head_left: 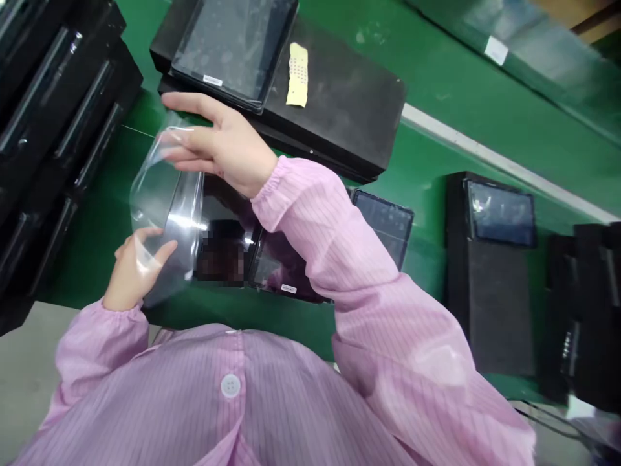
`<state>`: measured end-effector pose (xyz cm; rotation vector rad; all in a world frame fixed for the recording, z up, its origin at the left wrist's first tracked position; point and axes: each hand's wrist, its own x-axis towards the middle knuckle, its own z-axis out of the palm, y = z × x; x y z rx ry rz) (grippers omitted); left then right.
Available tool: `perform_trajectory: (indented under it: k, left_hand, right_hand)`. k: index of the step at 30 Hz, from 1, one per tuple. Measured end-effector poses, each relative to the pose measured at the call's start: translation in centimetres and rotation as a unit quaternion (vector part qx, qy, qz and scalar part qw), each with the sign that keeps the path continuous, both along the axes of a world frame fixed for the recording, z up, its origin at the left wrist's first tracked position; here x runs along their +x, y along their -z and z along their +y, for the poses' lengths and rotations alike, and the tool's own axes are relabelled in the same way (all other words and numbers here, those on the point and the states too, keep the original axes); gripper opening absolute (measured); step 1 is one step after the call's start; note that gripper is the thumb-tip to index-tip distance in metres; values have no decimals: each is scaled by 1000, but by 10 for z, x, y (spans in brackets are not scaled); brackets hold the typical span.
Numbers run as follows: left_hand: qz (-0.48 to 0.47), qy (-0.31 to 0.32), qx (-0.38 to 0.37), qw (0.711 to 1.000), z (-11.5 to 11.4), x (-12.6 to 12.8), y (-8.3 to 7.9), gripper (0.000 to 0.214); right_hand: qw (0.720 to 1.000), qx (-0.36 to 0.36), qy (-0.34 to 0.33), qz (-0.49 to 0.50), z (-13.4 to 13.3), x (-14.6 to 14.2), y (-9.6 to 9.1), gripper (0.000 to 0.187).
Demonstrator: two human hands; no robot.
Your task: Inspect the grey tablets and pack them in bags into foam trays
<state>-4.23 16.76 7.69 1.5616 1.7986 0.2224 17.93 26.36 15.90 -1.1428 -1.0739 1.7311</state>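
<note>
A sheet of clear plastic film (154, 178) bows upward over the left end of a dark, glossy tablet (226, 217) that lies face up. At its upper end, my right hand (220, 142) grips the film between its fingers, with the index finger stretched away. My left hand (136, 268) has the film's lower left edge between thumb and fingers; the film partly covers these fingers. Right beside the glossy tablet lies another dark tablet (279, 262) with a small white label, partly hidden by my right sleeve.
Behind my right hand, a tablet (233, 48) and a yellow paper slip (297, 74) rest on black boxes (344, 97). Black stacks (58, 136) stand at left. Another tablet (383, 223) lies beyond my right forearm. Farther right, a tablet (502, 213) sits on a black box (502, 304).
</note>
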Motion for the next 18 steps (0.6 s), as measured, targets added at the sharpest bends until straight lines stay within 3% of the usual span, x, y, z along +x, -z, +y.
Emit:
perform_trajectory:
  k: [4,9,12,15,18]
  left_hand:
    - [-15,-12,-36,999,5,4,-7,58]
    - [-32,-16,-17,999,5,7,-19,53]
    - [-72,-42,-33,996,7,9,-36,52]
    - [-107,-42,-83,990,17,16,-48,61]
    - [-88,-1,-46,995,31,28,-49,46]
  right_hand:
    - [996,-10,68,-60,3,52,17,49]
    - [955,40,189,-225,-38,118,37,38]
    - [947,32,146,-283,-71,124,53,30]
    - [942,35,114,-314,-92,111,66,31]
    - [937,48,118,-325,-98,97,70,38]
